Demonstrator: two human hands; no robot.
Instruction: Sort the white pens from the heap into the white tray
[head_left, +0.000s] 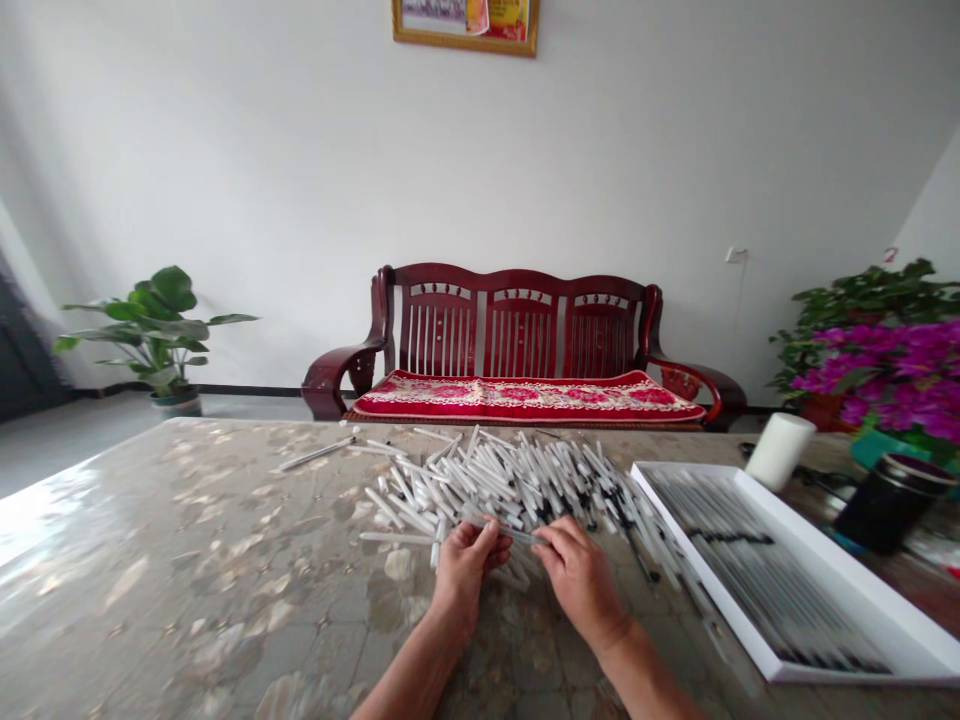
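Observation:
A loose heap of white plastic pens [495,485] lies scattered on the stone-patterned table top [202,540], some with dark tips. My left hand [465,570] and my right hand [577,583] are together at the heap's near edge. Their fingers grip a single white pen [506,529] held almost level, its dark end at the right hand's fingertips. Several pens lie under and beside my hands, partly hidden by them.
To the right, a white-rimmed tray [780,590] holds pens in tight rows. Behind it stand a white cup [780,451] and a black canister [889,505]. Potted plants and a red wooden bench [521,340] stand beyond the table.

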